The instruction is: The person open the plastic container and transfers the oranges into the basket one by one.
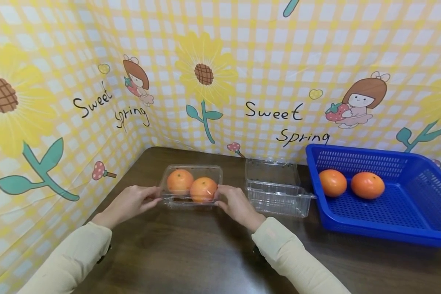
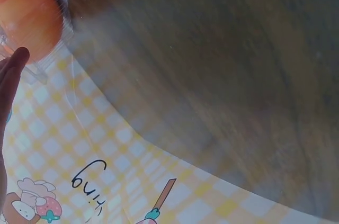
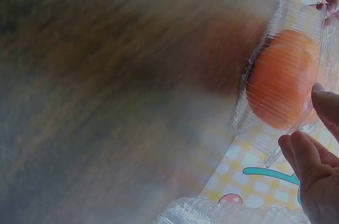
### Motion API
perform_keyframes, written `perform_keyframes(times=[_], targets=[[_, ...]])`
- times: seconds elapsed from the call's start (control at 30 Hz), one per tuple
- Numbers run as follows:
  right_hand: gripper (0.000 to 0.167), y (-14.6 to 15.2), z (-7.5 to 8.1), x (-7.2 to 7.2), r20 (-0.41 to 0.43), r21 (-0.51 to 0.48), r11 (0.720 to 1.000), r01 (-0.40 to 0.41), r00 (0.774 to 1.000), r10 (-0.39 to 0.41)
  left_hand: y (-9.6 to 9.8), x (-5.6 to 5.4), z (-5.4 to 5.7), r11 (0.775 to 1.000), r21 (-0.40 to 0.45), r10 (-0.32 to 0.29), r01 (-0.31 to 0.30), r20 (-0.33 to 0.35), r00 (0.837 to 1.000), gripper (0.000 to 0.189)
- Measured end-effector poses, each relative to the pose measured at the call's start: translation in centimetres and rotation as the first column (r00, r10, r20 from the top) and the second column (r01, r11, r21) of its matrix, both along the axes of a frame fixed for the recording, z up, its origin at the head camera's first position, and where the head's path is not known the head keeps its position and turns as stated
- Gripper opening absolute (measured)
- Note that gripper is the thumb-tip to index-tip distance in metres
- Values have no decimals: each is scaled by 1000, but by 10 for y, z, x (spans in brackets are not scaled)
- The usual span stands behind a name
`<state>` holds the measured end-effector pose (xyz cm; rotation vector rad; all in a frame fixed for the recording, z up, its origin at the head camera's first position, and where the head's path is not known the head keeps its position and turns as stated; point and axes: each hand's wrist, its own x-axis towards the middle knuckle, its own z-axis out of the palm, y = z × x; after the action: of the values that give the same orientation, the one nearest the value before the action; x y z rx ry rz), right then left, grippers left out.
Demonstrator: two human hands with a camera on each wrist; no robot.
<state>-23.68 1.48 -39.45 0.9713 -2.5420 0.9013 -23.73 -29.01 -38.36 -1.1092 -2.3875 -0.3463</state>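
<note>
A clear plastic clamshell box with two orange round fruits inside is between the two hands, its lid lying over the fruit. My left hand pinches the box's left front corner between thumb and fingers. At the right front corner, my right hand pinches the edge in the same way. In the right wrist view, the right thumb and fingers sit on either side of the rim. Only a sliver of the left hand shows in the left wrist view.
Just right of the hands stands another clear clamshell box, lid raised. Beyond it, a blue plastic basket holds two more orange fruits. A checked cloth hangs behind and left of the dark wooden table.
</note>
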Motion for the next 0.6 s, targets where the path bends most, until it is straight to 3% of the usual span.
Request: perform_keyframes(times=[0.2, 0.43, 0.6], targets=[[11, 0, 0, 1, 23, 1, 1000, -2, 1000, 2, 0, 2, 0, 999, -1, 50, -50, 19, 999, 9], [9, 0, -1, 2, 12, 25, 1000, 4, 1000, -4, 4, 2, 3, 996, 50, 66, -74, 149, 987, 8], [12, -1, -4, 2, 2, -13, 1000, 10, 1000, -10, 6, 4, 3, 992, 75, 83, -99, 186, 979, 9]])
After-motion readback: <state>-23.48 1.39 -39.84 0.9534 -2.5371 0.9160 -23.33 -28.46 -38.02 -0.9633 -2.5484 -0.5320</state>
